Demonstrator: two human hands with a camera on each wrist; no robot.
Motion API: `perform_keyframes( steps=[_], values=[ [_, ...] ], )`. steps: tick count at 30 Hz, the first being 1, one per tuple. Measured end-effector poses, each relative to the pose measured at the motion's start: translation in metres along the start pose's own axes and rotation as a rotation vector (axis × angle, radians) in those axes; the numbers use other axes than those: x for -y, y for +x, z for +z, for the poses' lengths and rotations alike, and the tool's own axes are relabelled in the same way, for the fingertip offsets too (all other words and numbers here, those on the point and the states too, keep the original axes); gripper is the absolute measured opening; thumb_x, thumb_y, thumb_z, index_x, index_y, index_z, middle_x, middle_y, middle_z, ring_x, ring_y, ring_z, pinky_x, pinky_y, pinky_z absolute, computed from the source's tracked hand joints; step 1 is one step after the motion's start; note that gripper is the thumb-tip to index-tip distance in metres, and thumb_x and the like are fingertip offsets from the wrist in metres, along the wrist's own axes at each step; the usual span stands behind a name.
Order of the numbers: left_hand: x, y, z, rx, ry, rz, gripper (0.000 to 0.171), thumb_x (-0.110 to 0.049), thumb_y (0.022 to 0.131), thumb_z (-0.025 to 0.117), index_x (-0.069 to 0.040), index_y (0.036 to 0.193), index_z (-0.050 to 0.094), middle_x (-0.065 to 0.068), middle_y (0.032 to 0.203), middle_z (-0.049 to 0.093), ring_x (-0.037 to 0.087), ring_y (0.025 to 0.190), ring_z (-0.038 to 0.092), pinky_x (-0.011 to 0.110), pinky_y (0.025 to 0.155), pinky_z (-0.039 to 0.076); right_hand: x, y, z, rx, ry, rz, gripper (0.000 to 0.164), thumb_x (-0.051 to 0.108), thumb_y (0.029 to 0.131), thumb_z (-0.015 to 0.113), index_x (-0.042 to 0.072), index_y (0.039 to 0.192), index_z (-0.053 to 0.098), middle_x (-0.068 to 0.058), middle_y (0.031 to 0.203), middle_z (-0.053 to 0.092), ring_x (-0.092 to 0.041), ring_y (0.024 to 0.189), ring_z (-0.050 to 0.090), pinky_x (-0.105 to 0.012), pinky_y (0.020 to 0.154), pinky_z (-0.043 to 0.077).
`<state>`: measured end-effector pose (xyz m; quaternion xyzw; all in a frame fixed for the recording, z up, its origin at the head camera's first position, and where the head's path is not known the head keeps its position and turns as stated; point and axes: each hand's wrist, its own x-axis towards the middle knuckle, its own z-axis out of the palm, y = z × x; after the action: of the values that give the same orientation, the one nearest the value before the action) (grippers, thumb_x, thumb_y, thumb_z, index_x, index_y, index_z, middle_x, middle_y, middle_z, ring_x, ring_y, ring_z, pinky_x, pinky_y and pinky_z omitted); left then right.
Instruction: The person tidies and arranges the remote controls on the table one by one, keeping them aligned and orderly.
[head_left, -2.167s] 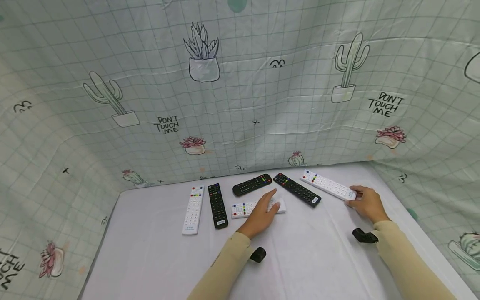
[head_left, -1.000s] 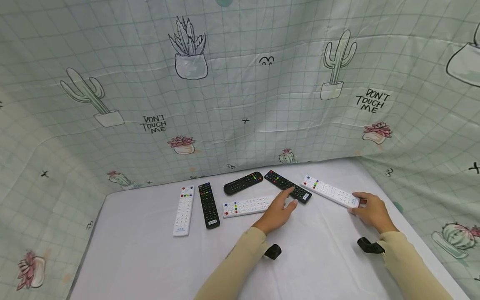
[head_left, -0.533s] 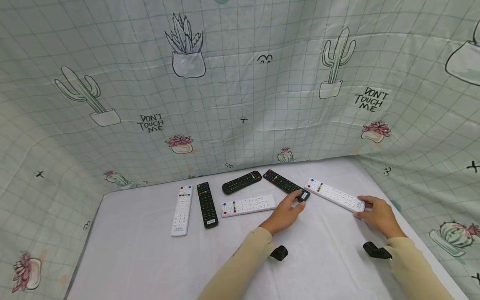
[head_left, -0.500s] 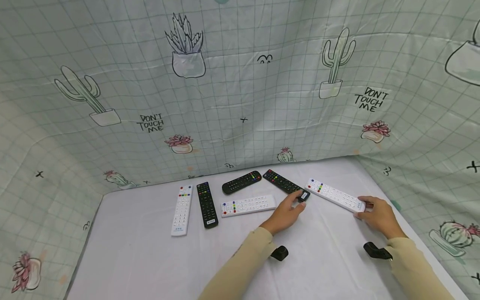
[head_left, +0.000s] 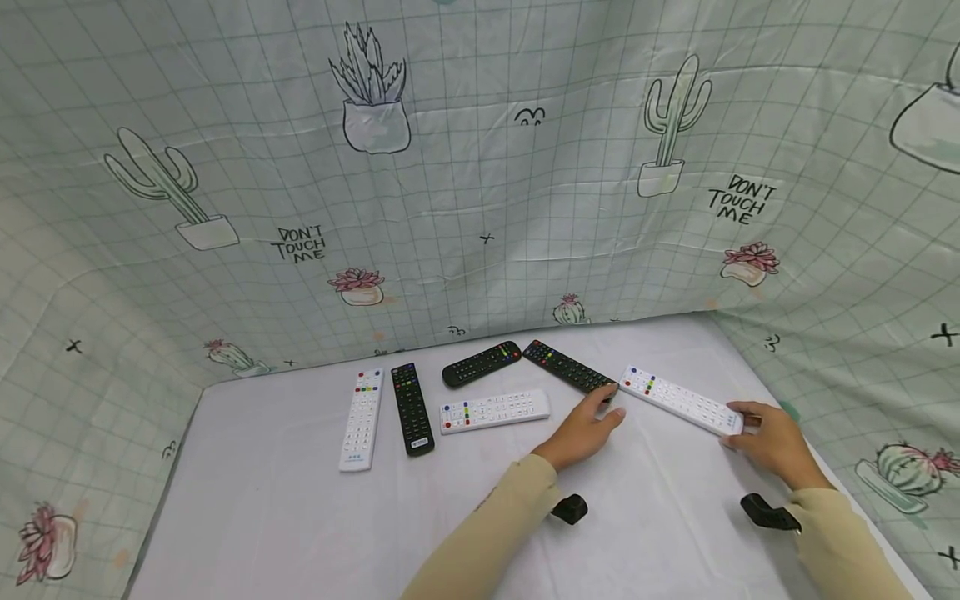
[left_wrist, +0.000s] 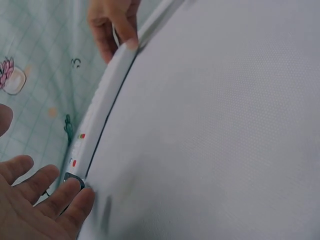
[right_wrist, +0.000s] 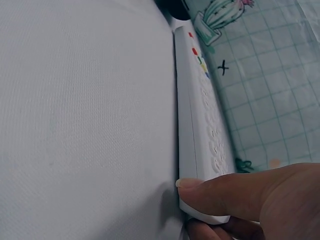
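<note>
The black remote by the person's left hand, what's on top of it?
The black remote has rows of buttons on top, a few of them coloured. The left hand covers part of its near end, so anything on that bit can't be seen.

near tabletop (head_left: 667,517) passable, held white remote (head_left: 681,401) blocking beyond

1. The leftmost remote (head_left: 362,425) is laid left of the second remote (head_left: 412,410) on the worktop (head_left: 255,517).
2. Right of these, the rear-middle remote (head_left: 481,363) is placed behind the front-middle remote (head_left: 494,412).
3. The fifth remote (head_left: 566,366) is set right of the rear-middle one, its near end partly hidden by the left grip (head_left: 587,430).
4. To its right, the rightmost remote (head_left: 678,400) is held in the right grip (head_left: 778,442).
5. Behind all, the cloth (head_left: 480,179) is hung.
</note>
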<state>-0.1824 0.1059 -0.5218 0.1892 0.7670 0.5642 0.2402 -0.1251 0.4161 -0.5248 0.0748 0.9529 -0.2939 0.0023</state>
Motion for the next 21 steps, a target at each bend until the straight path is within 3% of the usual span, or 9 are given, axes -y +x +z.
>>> perform_keyframes(
  steps=[6,12,21],
  values=[
    [0.000,0.003,0.005,-0.004,0.022,0.002,0.055,-0.036,0.111,0.052,-0.015,0.161,0.043,0.004,0.164,0.046,0.022,0.148,0.047,0.035,0.120,0.041,-0.006,-0.005,-0.004,0.000,-0.008,-0.021,0.057,-0.001,0.077,0.086,-0.022,0.124,0.061,-0.041,0.110,0.068,-0.055,0.104,0.065,-0.030,0.071,0.048],
    [-0.001,0.003,0.011,0.007,0.029,-0.034,0.055,-0.037,0.111,0.052,-0.017,0.161,0.043,0.003,0.162,0.049,0.021,0.146,0.049,0.036,0.119,0.042,-0.010,-0.010,-0.009,0.027,-0.011,-0.020,0.056,0.001,0.076,0.087,-0.019,0.123,0.064,-0.039,0.111,0.070,-0.053,0.107,0.063,-0.034,0.073,0.047],
    [0.000,0.005,0.019,0.014,0.085,-0.050,0.055,-0.036,0.109,0.056,-0.017,0.160,0.046,0.002,0.160,0.051,0.017,0.140,0.053,0.033,0.115,0.045,-0.012,-0.015,-0.015,0.101,-0.017,0.006,0.057,-0.002,0.078,0.084,-0.017,0.128,0.062,-0.041,0.120,0.065,-0.059,0.114,0.058,-0.057,0.083,0.051]
  ],
)
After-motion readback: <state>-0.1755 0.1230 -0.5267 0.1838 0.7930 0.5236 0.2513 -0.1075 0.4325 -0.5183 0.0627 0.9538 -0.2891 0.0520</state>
